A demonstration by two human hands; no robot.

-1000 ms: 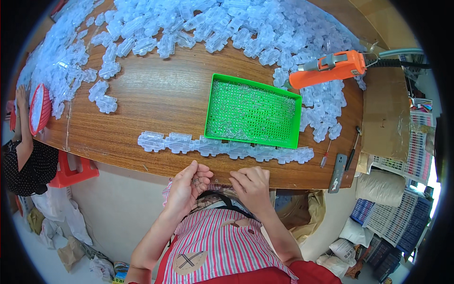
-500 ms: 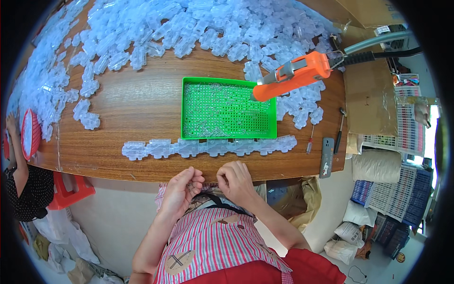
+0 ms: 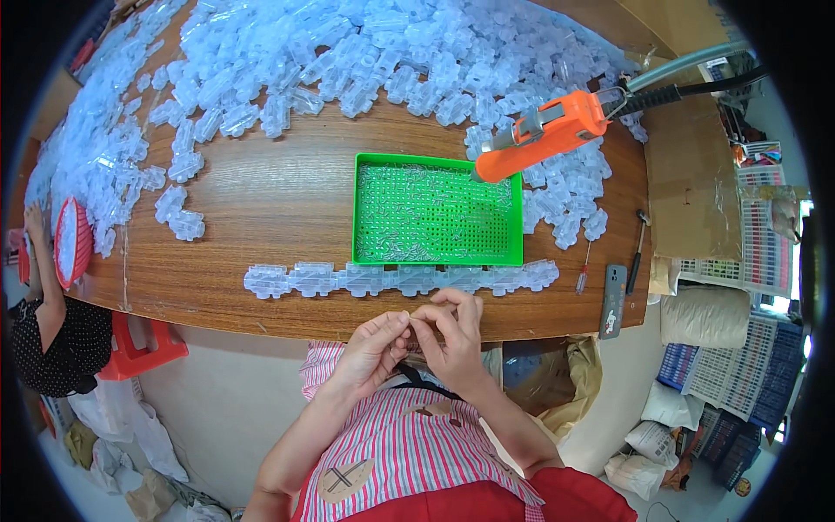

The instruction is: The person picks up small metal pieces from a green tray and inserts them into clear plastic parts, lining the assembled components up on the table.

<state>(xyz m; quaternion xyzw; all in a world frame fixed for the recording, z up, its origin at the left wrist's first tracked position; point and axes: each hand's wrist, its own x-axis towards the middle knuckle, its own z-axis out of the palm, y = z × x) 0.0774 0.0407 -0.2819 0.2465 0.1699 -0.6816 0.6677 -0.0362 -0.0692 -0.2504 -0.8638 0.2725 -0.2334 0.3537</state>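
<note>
The left hand and the right hand met at the near edge of the surface, their fingertips together. Each grip was closed in a pinch; I could not tell whether anything sat between the fingertips (too small to make out). Just beyond them, a row of clear plastic pieces lay side by side on the surface, along the front of a green tray, so close that I could not tell whether the two touched. Small screws were scattered in the tray, and an orange electric screwdriver hung with its tip by the tray's far right corner.

A few slips seemed possible. Anything tiny in that pinch could have dropped to the floor, since the hands were right at the edge. A bump to the tray could have pushed the row crooked, because they lay so close. The low-hanging screwdriver could have caught a hand reaching for the screws.
</note>
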